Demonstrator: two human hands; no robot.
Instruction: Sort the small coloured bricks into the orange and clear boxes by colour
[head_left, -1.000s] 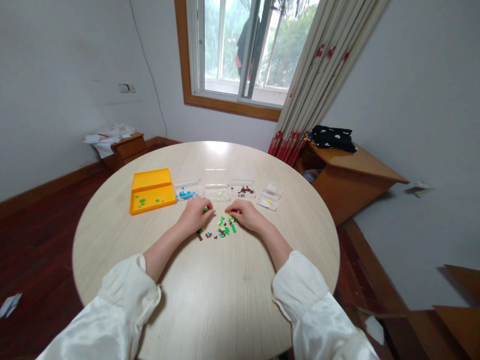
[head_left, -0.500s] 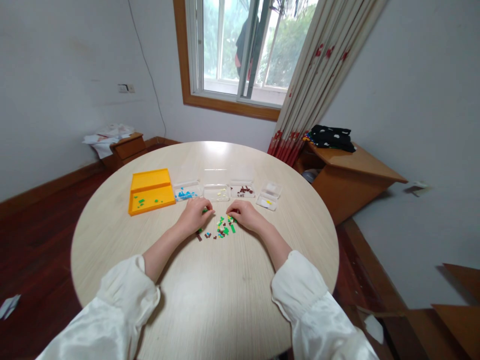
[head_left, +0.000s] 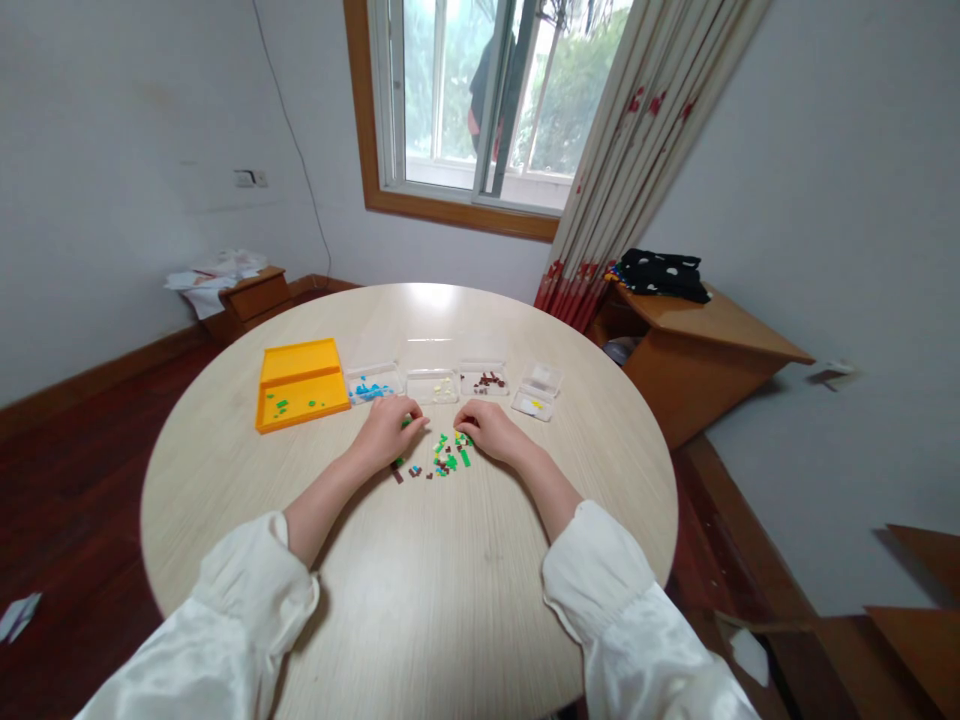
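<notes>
Small building blocks in green, brown, yellow, white and blue lie in a loose pile [head_left: 446, 458] on the round table. At the pile's left, my left hand [head_left: 384, 432] is curled, with a green building block [head_left: 407, 422] showing between thumb and fingers. Beside and partly under that hand lie a brown block [head_left: 397, 476] and a bit of green. My right hand [head_left: 487, 428] rests at the pile's upper right, thumb and fingertips pressed together over the blocks. What its fingers hold, if anything, is hidden.
Behind the hands stand an open yellow box [head_left: 304, 400] with a few green blocks and clear boxes of blue blocks [head_left: 371, 388], pale blocks [head_left: 442, 388] and brown blocks [head_left: 489, 381]. A small clear case [head_left: 534, 405] holds a yellow piece. The table edge [head_left: 670, 480] curves around.
</notes>
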